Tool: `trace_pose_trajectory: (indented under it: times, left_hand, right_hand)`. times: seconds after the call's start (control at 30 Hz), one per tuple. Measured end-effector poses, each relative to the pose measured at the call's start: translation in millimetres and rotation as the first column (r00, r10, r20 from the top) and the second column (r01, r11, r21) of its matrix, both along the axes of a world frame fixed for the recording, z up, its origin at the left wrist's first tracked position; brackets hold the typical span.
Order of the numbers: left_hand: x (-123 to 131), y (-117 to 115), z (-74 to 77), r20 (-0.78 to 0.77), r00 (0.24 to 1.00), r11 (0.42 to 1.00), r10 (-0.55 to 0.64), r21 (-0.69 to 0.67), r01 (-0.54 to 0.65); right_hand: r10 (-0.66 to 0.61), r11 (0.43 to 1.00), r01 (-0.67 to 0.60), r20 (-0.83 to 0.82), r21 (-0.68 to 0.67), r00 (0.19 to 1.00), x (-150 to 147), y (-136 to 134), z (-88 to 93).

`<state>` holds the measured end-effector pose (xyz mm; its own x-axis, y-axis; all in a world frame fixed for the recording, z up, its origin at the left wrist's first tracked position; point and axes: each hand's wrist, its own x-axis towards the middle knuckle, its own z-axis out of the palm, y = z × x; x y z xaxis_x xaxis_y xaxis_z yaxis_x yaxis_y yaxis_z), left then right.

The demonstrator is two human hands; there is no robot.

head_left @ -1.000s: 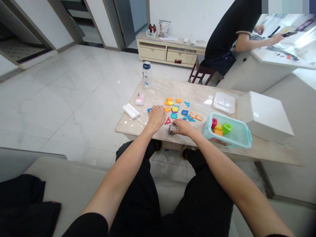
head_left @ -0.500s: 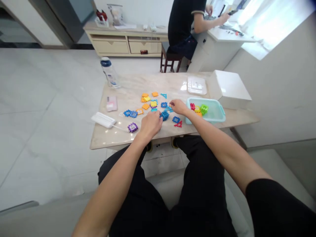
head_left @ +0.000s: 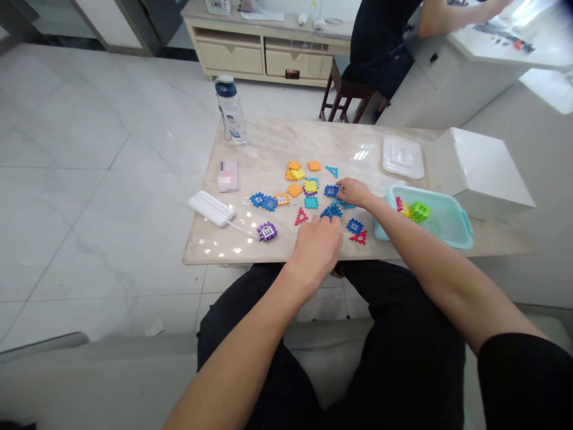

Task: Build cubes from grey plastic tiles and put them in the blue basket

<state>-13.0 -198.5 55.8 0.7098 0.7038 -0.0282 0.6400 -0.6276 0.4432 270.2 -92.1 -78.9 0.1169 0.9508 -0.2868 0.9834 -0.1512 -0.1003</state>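
My left hand (head_left: 319,240) is closed with its fingertips at a dark blue interlocking tile piece (head_left: 331,211), whose near edge it covers. My right hand (head_left: 356,192) is closed in a pinch just right of a blue square window tile (head_left: 331,191); what lies between its fingertips is too small to make out. Light blue pieces (head_left: 345,203) lie partly under that hand. Around them are a teal square tile (head_left: 311,202), a red triangle (head_left: 301,216), another blue window tile (head_left: 355,226) and a yellow tile (head_left: 310,186).
A light-teal bin (head_left: 447,222) with a few tiles stands at right, beside a white box (head_left: 492,167) and a clear lid (head_left: 403,156). At left are a water bottle (head_left: 231,113), a white device (head_left: 211,208) and a purple tile (head_left: 267,231). Another person (head_left: 380,48) sits beyond.
The view has shifted, so the table sits further right. My left hand has drawn slightly right and nearer, uncovering the red triangle and teal tile. My right hand stays by the blue window tile.
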Motion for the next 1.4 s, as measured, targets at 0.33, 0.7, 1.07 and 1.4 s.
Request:
trace_pose_trajectory:
  times: [0.33, 0.7, 1.07, 1.4]
  left_hand:
    - [2.1, -11.9, 2.7, -0.091, 0.995, 0.998, -0.047, 0.04, 0.051]
    - [8.0, -7.4, -10.3, -0.119, 0.993, 1.0, -0.009, 0.02, 0.012]
    - [-1.0, 17.6, -14.2, -0.08, 0.991, 0.994, 0.104, 0.035, -0.102]
    - [2.6, 35.0, -25.2, 0.385, 0.861, 0.925, 0.333, -0.308, -0.221]
  right_hand:
    - [-0.015, 1.0, 0.014, 0.04, 0.016, 0.999, -17.1, -7.8, -1.6]
    - [-0.084, 0.993, 0.086, -0.032, 0.083, 0.996, -17.1, -7.9, -6.4]
    - [-0.189, 0.957, 0.237, -0.26, 0.166, 0.947, -9.5, -12.7, 16.7]
    - [0.139, 0.954, 0.09, -0.686, 0.287, 0.714, -58.2, -97.6, 98.3]
